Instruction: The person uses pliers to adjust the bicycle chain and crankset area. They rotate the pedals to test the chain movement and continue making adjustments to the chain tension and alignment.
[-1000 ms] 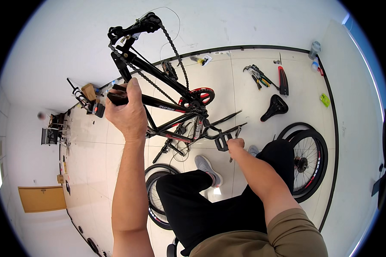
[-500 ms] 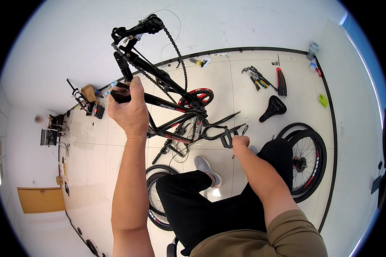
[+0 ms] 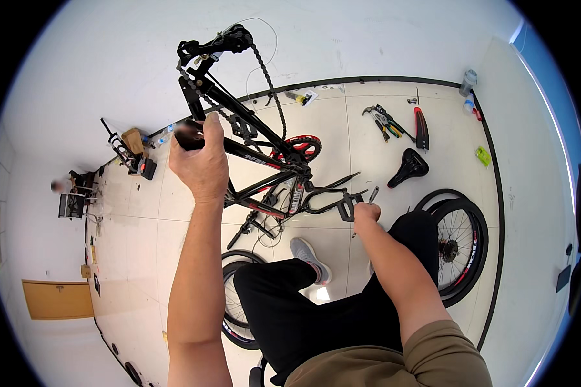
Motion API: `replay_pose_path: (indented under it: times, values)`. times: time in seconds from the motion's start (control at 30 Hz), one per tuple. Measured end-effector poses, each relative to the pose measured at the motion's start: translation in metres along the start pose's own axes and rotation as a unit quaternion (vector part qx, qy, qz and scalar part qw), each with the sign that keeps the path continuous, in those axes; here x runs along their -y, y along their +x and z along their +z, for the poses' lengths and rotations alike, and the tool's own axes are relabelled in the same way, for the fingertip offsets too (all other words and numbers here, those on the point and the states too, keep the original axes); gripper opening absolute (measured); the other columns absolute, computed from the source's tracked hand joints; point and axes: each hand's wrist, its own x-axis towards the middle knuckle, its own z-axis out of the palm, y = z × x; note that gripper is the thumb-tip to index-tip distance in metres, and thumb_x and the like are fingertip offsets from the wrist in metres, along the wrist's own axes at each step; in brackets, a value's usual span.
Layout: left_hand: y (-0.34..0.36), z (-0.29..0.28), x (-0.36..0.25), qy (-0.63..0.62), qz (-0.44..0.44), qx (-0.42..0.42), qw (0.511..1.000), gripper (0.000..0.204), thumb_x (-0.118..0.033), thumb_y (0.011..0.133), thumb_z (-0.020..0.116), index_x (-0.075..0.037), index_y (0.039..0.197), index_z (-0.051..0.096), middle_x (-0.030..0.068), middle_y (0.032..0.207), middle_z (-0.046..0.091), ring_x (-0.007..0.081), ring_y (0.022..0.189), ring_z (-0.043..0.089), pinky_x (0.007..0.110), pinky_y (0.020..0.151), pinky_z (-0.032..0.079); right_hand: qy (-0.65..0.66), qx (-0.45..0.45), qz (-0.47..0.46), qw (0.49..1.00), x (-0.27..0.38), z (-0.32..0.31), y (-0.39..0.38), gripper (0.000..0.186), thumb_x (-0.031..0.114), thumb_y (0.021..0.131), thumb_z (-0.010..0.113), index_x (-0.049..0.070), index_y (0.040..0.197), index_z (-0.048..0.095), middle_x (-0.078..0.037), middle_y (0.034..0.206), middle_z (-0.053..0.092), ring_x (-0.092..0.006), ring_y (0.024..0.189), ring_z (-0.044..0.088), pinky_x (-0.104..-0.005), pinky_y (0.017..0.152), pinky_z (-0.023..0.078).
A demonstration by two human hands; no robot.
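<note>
A black bicycle frame [image 3: 258, 155] without wheels stands tilted in front of me, its chain [image 3: 265, 74] hanging loose from the rear derailleur [image 3: 229, 40] at the top. My left hand [image 3: 201, 161] is closed round an upper tube of the frame. At the right, my right hand [image 3: 366, 214] grips a slim metal wrench [image 3: 374, 194], whose ends stick out above and below the fist. The wrench and fist are right beside the black pedal [image 3: 348, 206] on the near crank arm. How the wrench meets the pedal is hidden. A red-rimmed chainring [image 3: 306, 148] sits behind the frame.
Wheels [image 3: 461, 248] lie by my right knee, and another wheel [image 3: 235, 297] by my left leg. A black saddle [image 3: 408, 169], a red-black mudguard [image 3: 421, 129] and several hand tools [image 3: 386, 122] lie on the floor. Handlebars [image 3: 255, 216] rest beyond my left knee.
The frame's top end has shifted slightly right and down with my left hand. The far pedal shows more. My right hand and the wrench have moved a little to the right.
</note>
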Motion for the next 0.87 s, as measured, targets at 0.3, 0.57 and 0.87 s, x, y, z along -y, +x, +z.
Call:
replay_pose_path:
  times: [0.3, 0.57, 0.87]
  values:
    - [-0.001, -0.002, 0.001, 0.007, 0.003, 0.010, 1.000, 0.026, -0.019, 0.087, 0.075, -0.001, 0.077, 0.060, -0.0024, 0.071, 0.057, 0.0072, 0.066, 0.047, 0.024, 0.063, 0.040, -0.002, -0.013, -0.058, 0.998, 0.018, -0.012, -0.015, 0.023, 0.000, 0.082, 0.059, -0.005, 0.105, 0.058, -0.018, 0.105, 0.064, -0.0274, 0.090, 0.064, -0.0397, 0.077, 0.050]
    - [-0.001, 0.001, -0.004, -0.003, -0.021, 0.012, 1.000, 0.028, -0.021, 0.087, 0.075, -0.001, 0.075, 0.059, -0.0020, 0.070, 0.057, 0.0075, 0.066, 0.047, 0.024, 0.064, 0.040, 0.037, 0.008, -0.095, 0.995, 0.022, -0.020, -0.001, 0.017, -0.001, 0.078, 0.070, -0.002, 0.090, 0.057, -0.011, 0.076, 0.058, -0.0214, 0.055, 0.052, -0.0366, 0.048, 0.038]
    - [0.000, -0.001, 0.001, 0.026, -0.010, 0.003, 1.000, 0.031, -0.026, 0.086, 0.076, -0.001, 0.077, 0.061, -0.0014, 0.072, 0.058, 0.0089, 0.068, 0.048, 0.025, 0.066, 0.041, 0.011, 0.078, -0.094, 0.992, 0.050, -0.038, -0.037, 0.024, -0.003, 0.077, 0.070, 0.002, 0.090, 0.051, -0.007, 0.071, 0.050, -0.0161, 0.044, 0.041, -0.0350, 0.039, 0.028]
